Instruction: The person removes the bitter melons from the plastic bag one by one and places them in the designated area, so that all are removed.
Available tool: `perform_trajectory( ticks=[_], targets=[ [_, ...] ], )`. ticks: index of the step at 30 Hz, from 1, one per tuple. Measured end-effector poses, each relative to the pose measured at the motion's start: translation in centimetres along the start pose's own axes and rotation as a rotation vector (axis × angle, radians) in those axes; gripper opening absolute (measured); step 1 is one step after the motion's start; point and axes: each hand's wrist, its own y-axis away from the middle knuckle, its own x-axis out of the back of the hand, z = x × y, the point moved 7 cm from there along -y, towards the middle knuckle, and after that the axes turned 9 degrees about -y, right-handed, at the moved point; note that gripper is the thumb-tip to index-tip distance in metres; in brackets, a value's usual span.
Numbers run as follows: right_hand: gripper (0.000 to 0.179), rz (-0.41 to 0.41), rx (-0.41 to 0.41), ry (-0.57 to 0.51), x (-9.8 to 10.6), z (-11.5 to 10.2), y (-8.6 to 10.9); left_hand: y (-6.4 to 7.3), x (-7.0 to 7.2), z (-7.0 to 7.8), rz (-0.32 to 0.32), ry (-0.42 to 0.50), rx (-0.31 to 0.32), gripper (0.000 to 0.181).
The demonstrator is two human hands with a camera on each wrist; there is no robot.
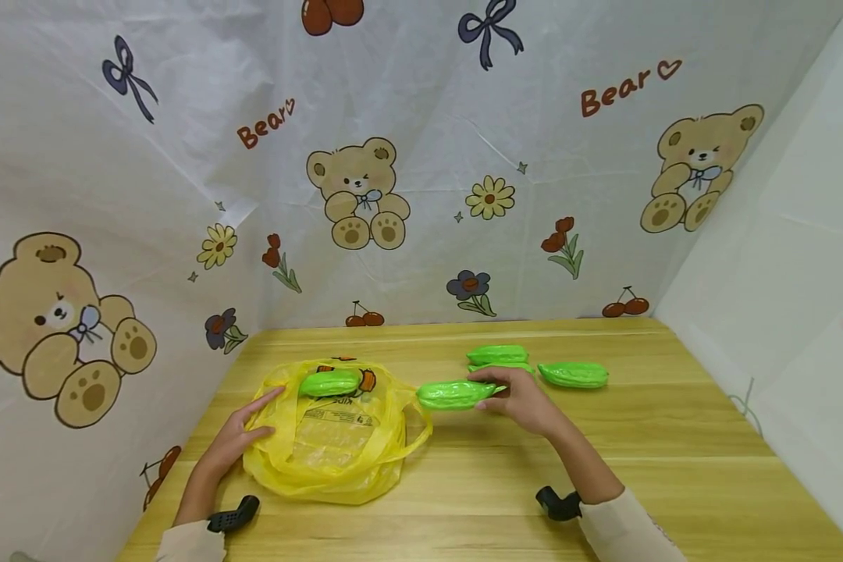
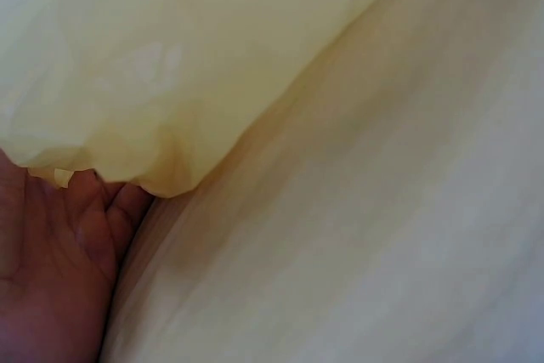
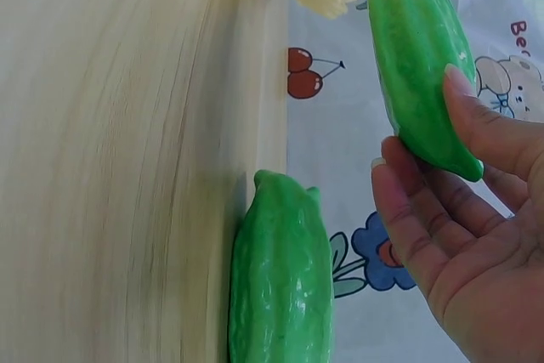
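A green bitter melon (image 1: 452, 395), bumpy and glossy, is pinched near its stem end between the thumb and fingers of my right hand (image 1: 523, 402). It is raised above the table, its far end beside the handle of a yellow plastic bag (image 1: 288, 472). In the right wrist view, thumb and fingertips press the held melon from both sides. My left hand (image 1: 228, 443) holds the bag's left side, thumb and forefinger spread over the plastic; the bag partly hides its fingers in the left wrist view. Another bitter melon (image 1: 330, 382) lies at the bag's wide mouth.
Behind the right hand lie two bitter melons (image 1: 497, 354) close together, with a single bitter melon (image 1: 574, 375) to their right. The wooden table (image 1: 492, 499) meets a printed bear cloth (image 1: 421, 273) at the back and left, and a white wall (image 1: 780, 273) at the right.
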Motion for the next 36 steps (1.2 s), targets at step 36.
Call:
perform_trajectory(
  ticks=[36],
  targets=[
    [0.045,0.042,-0.062,0.01,6.9,2.2,2.2,0.0,-0.1,-0.2,-0.005,-0.001,0.002,0.064]
  ],
)
